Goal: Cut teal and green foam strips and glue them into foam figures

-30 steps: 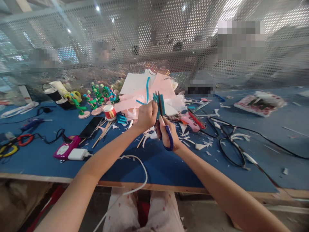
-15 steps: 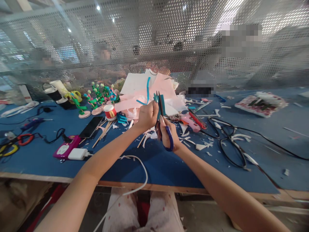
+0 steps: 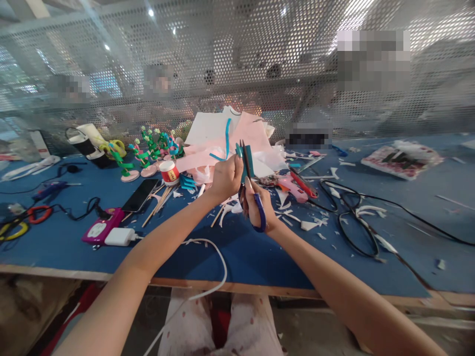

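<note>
My left hand (image 3: 223, 178) pinches a small teal foam piece (image 3: 249, 159) and holds it upright above the blue table (image 3: 237, 247). My right hand (image 3: 260, 206) grips blue-handled scissors (image 3: 248, 170), their dark blades pointing up against the teal piece. A thin teal strip (image 3: 226, 139) curls up behind my left hand. Pink and white foam sheets (image 3: 222, 136) lie piled just behind both hands.
Small green-and-pink craft flowers (image 3: 143, 153), a red-labelled glue pot (image 3: 168, 173), a phone (image 3: 140, 194), a pink device (image 3: 99, 230) with white charger (image 3: 118, 237), a pink glue gun (image 3: 293, 185), black cables (image 3: 356, 217) and white scraps litter the table. A perforated metal screen (image 3: 237, 64) stands behind.
The scissor blades have shifted slightly against the teal piece; both hands stay in nearly the same place.
</note>
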`<action>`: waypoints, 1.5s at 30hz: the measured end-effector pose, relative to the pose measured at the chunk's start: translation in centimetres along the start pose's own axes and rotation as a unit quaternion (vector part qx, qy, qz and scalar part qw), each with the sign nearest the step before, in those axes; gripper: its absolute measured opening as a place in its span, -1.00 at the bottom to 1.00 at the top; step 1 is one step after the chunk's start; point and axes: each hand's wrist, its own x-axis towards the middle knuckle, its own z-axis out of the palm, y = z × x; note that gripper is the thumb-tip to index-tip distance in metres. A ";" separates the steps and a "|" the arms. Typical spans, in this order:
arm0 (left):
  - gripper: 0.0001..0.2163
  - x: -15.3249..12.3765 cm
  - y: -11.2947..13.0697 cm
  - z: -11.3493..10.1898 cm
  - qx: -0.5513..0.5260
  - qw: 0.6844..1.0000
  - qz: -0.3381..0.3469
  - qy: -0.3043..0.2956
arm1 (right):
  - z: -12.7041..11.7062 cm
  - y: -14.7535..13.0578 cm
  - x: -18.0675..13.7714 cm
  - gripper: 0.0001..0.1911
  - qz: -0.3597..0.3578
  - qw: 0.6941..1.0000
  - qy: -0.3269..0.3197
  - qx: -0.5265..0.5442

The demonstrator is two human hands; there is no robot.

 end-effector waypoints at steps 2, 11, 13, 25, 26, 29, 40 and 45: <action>-0.53 0.0 0.0 -0.1 0.000 1.000 -0.009 -0.009 | 0.0 0.0 0.0 -0.53 0.001 1.000 0.002 -0.005; -0.52 -0.1 -0.2 0.1 -0.003 1.000 -0.010 -0.015 | -0.1 -0.5 0.1 -0.50 -0.003 1.000 0.002 -0.019; -0.51 -0.1 -0.3 0.1 -0.005 1.000 -0.009 -0.018 | -0.1 -0.5 0.0 -0.49 -0.006 1.000 0.004 -0.021; -0.51 0.0 -0.7 -0.1 0.000 0.999 0.010 -0.041 | -0.1 -0.2 0.1 -0.53 0.008 1.000 0.006 0.003; -0.50 0.0 -0.7 -0.1 0.002 0.999 0.013 -0.042 | -0.1 -0.2 0.1 -0.53 0.006 1.000 0.003 0.004; -0.49 0.1 -0.5 -0.2 0.009 0.998 0.032 -0.048 | -0.2 -0.3 0.1 -0.54 0.002 1.000 0.004 0.002; -0.46 0.2 -0.1 -0.4 0.001 0.997 0.022 -0.074 | -0.2 0.1 0.3 -0.49 -0.002 1.000 0.010 -0.002; -0.45 0.1 -0.2 -0.3 -0.002 0.997 0.006 -0.078 | -0.2 0.1 0.2 -0.49 0.005 1.000 0.013 0.005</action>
